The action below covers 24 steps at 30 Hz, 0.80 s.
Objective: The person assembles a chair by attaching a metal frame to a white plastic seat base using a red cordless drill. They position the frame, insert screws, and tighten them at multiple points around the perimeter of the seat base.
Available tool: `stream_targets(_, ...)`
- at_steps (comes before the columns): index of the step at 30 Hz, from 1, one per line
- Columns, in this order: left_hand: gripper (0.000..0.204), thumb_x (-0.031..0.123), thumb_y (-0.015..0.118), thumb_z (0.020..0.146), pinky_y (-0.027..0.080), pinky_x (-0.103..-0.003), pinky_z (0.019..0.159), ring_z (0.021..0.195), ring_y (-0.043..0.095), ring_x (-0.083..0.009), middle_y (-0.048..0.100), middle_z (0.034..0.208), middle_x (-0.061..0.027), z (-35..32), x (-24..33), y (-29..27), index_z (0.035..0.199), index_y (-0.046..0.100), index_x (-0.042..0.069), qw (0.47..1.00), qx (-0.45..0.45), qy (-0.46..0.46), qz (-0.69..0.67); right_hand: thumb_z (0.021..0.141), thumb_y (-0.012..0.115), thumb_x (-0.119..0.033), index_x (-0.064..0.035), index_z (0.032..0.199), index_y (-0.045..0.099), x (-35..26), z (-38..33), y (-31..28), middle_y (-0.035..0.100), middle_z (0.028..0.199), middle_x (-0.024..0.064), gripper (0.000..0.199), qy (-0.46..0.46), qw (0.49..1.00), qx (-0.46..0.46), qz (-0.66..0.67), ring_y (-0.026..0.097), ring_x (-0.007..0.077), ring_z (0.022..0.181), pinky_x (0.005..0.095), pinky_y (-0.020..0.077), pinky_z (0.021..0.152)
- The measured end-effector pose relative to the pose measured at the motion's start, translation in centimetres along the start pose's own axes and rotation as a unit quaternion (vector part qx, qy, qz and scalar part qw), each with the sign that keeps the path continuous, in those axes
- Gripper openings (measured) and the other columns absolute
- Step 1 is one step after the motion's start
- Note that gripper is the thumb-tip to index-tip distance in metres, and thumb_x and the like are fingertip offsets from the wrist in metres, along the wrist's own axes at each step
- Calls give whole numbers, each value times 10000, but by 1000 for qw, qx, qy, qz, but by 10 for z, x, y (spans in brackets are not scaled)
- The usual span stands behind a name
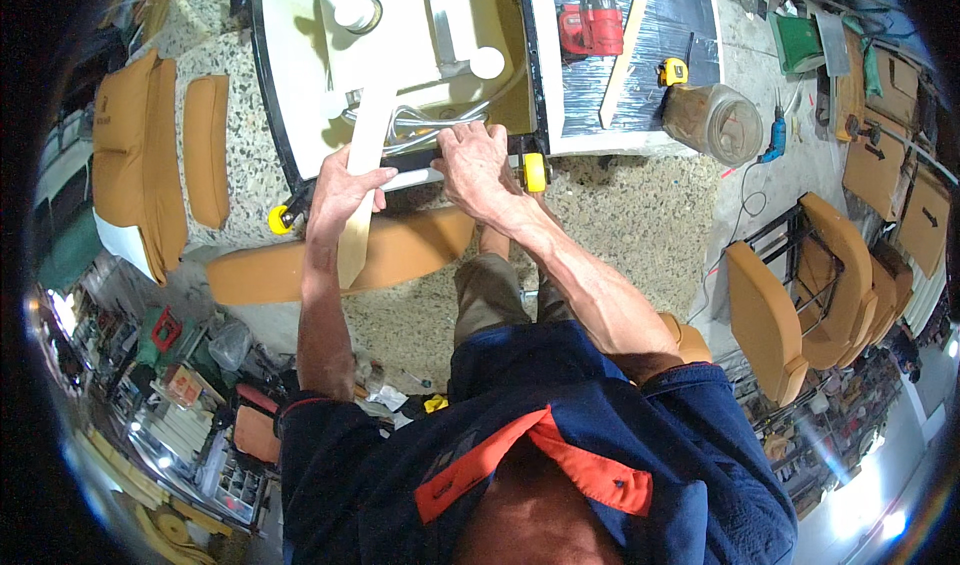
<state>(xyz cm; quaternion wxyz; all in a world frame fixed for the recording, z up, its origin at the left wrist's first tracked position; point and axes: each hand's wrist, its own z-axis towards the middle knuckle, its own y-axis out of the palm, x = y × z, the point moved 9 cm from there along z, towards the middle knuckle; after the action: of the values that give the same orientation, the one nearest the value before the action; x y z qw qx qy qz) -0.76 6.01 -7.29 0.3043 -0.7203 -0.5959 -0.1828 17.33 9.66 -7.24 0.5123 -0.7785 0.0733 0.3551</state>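
A pale wooden slat stands across the near edge of an upturned white basin with a black frame. My left hand is closed round the slat, thumb across its face. My right hand curls its fingers over the frame's near bar; the fingertips are partly hidden. Just beyond the hands lies a bundle of grey hoses. Yellow caster wheels sit at the frame's near corners, one right of my right hand and another left of my left. Inside the basin is a white drain pipe.
Right of the basin, a film-wrapped panel bears a red cordless driver, a wooden strip and a yellow tape measure. Nearby are a clear jar and a blue drill. Tan padded cushions lie around.
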Motion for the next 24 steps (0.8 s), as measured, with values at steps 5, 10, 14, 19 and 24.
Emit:
stream_targets(5,264,31,781,828,498,-260,443,504,616,-122,654,716,-68,0,-3,-1,1025,617,-34,1000,0,9,-12,812,743,-231,-49,1004,634,-3,-1,-2,647,1048,124,286,-5,1000,-12,-13,582,310,1041,461,359,828)
stream_targets(10,258,26,779,827,504,-269,441,509,624,-131,658,724,-73,1,-3,-3,1017,615,-33,1000,3,7,-4,799,729,-174,-23,1066,613,-6,-5,-9,613,1138,156,328,-29,999,32,20,548,330,1129,525,357,969)
stream_targets(14,264,12,779,820,514,-278,442,508,627,-142,658,723,-78,-2,-1,-4,1022,617,-39,1000,8,5,3,730,712,-68,24,1240,549,-37,-46,-40,507,1314,216,543,-162,981,93,-54,448,382,1315,591,264,1149)
stream_targets(19,338,62,764,859,517,-283,441,536,648,-151,687,838,-121,-16,21,-4,1152,623,-29,999,14,36,5,707,687,28,-21,1308,519,-4,-141,-44,481,1363,223,626,-131,980,73,131,449,426,1303,574,352,1102)
stream_targets(24,428,234,552,1037,511,-305,429,502,622,-189,631,853,-103,-52,53,-12,1395,427,37,991,39,46,-123,800,621,61,-13,1325,502,96,-187,-48,539,1261,253,544,58,981,141,117,556,423,1141,476,484,976)
